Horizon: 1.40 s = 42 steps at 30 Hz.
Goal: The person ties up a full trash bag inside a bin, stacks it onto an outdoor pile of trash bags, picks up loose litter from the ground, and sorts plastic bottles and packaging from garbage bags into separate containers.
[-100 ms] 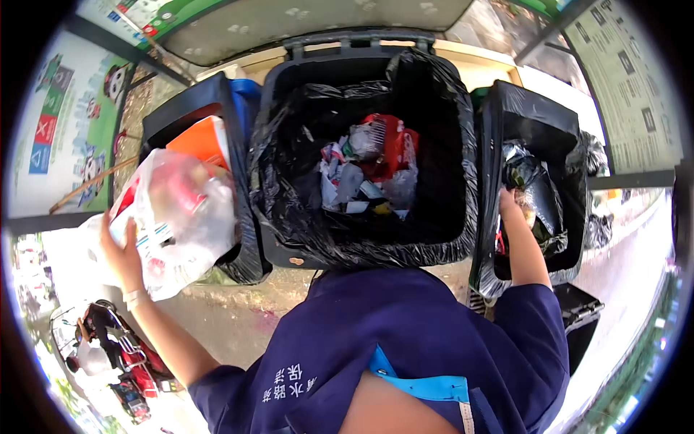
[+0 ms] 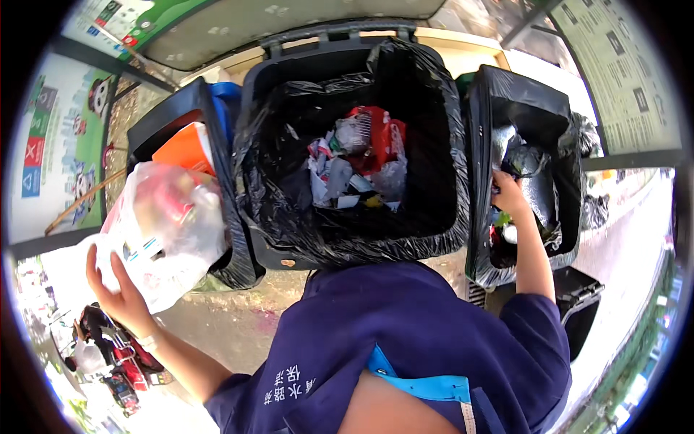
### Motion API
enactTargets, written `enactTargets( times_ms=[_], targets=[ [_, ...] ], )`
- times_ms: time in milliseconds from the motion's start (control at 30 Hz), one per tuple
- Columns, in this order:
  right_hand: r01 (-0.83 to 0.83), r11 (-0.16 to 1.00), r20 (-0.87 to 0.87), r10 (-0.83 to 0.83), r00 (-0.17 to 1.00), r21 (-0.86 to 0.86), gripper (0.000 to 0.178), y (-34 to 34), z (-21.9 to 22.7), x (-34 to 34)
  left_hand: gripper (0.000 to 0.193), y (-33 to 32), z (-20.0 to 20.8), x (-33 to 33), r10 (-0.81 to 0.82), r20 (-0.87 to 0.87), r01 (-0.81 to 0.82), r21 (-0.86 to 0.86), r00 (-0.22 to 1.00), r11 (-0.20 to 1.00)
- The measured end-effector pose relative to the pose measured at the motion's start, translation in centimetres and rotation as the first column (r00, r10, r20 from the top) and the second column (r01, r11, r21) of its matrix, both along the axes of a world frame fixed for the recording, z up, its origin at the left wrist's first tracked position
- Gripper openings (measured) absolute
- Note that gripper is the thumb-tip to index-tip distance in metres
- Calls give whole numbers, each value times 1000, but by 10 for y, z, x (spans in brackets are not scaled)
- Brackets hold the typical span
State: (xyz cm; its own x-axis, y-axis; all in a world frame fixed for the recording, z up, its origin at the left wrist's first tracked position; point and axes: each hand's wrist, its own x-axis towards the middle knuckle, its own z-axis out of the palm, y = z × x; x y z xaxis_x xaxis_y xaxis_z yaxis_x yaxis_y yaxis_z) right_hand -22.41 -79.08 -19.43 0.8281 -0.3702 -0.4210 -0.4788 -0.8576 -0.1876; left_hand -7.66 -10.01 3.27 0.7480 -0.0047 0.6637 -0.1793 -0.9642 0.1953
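My left hand (image 2: 121, 291) is open, thumb and fingers apart, at the lower left edge of a stuffed translucent white plastic bag (image 2: 170, 231). That bag rests on the left bin (image 2: 173, 108), against an orange item (image 2: 184, 148). My right hand (image 2: 512, 195) reaches into the right bin (image 2: 520, 81), its fingers curled down by the left inner wall. A small dark thing shows at the fingertips, too hidden to name. Close by lie a crumpled black plastic bag (image 2: 525, 160), a green scrap (image 2: 502, 218) and a round white item (image 2: 510, 233).
A large middle bin, lined with a black bag (image 2: 282, 195), holds red packaging (image 2: 387, 137) and crumpled paper. A stick (image 2: 83, 201) leans at the left. Another black bin (image 2: 578, 296) stands at lower right; a red cart (image 2: 130, 362) is at lower left.
My left hand has drawn down and left from the white bag's side. Inside the right bin my right hand and the rubbish have shifted. The whole view has moved slightly.
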Motion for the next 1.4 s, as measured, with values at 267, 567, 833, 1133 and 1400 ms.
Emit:
enactTargets(
  times_ms=[267,567,833,1133,1400],
  targets=[
    [201,979,381,-196,903,27,101,40,66,-95,28,-161,-82,6,-574,-186,485,-368,798,794],
    [591,693,852,-523,18,413,37,1,38,-192,24,-208,-181,8,-728,-627,797,-275,275,537],
    [54,-359,-338,-912,-233,932,47,67,-60,-232,22,-154,-196,19,-564,-704,551,-289,432,783],
    [125,-253,-220,-948,-232,959,53,44,-44,-198,25,-140,-211,-1,-608,-595,674,-145,525,724],
    [300,-342,-372,-927,46,890,64,39,-68,-234,37,-140,-190,18,-625,-261,633,-63,736,771]
  ],
)
